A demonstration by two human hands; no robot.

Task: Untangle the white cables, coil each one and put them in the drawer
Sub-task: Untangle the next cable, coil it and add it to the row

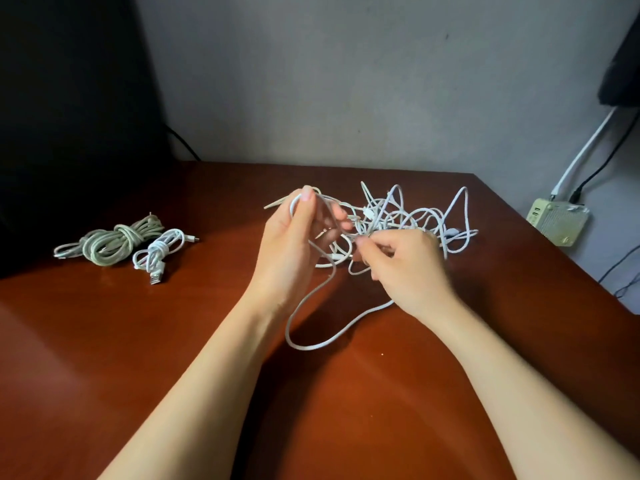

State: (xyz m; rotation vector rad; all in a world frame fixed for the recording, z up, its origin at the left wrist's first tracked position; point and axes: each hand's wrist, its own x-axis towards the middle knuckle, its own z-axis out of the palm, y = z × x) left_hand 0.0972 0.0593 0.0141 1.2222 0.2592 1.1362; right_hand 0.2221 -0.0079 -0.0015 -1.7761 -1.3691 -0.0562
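Tangle of white cables [415, 216] on the brown table [104, 358], right of centre. The left hand [294, 237], raised at centre, pinches a loose cable [304, 347] between thumb and fingers; the cable's slack loops down toward the lower middle. The right hand [405, 268], fingers curled, pinches strands at the tangle's near edge. At left lie a greyish bundle [114, 242] and, just beside it, a small white coil [159, 252].

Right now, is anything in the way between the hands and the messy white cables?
No, nothing visible. The left hand and right hand both hold strands of the tangle. The coiled bundles lie apart, to the left.
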